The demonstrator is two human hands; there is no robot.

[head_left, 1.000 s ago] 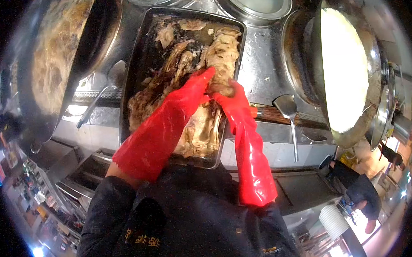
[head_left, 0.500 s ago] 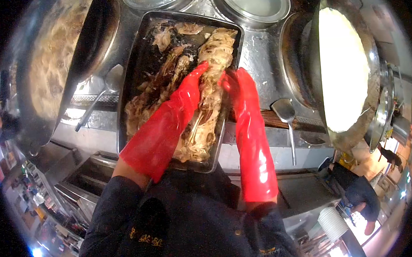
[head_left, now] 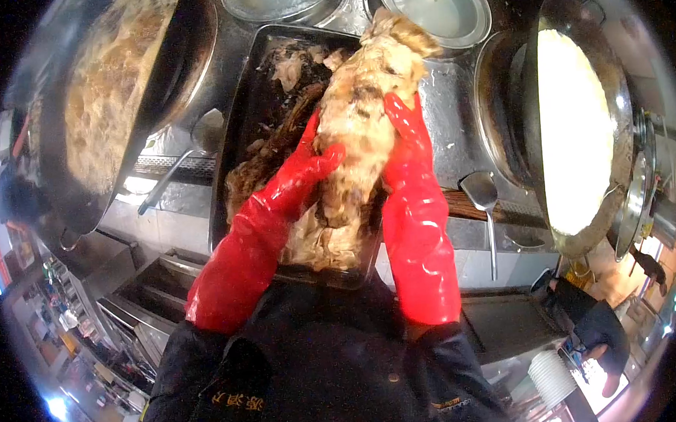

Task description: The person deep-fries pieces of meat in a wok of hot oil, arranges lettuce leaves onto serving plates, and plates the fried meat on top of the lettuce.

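A long, pale-brown piece of cooked meat (head_left: 367, 96), with darker patches, is raised above the black tray (head_left: 232, 129). My left hand (head_left: 306, 167), in a long red rubber glove, grips its left side, with the thumb across its surface. Along the right side, my gloved right hand (head_left: 409, 136) presses with its thumb on top; its other fingers are hidden beneath. The meat's far end reaches past the tray's right rim. Under and beside it, more cooked meat (head_left: 321, 246) lies in the tray, along with darker scraps (head_left: 286, 66).
On the left a large wok (head_left: 110, 93) holds brown, foamy liquid; another wok (head_left: 576, 133) with pale liquid stands at right. A ladle (head_left: 174, 169) and a spatula (head_left: 487, 204) lie beside the tray. Round metal pans (head_left: 435, 11) stand behind. A person (head_left: 596, 328) is at far right.
Both hands have closed around the meat and lifted it from the tray toward the camera. Its far end now sticks out over the tray's upper right edge.
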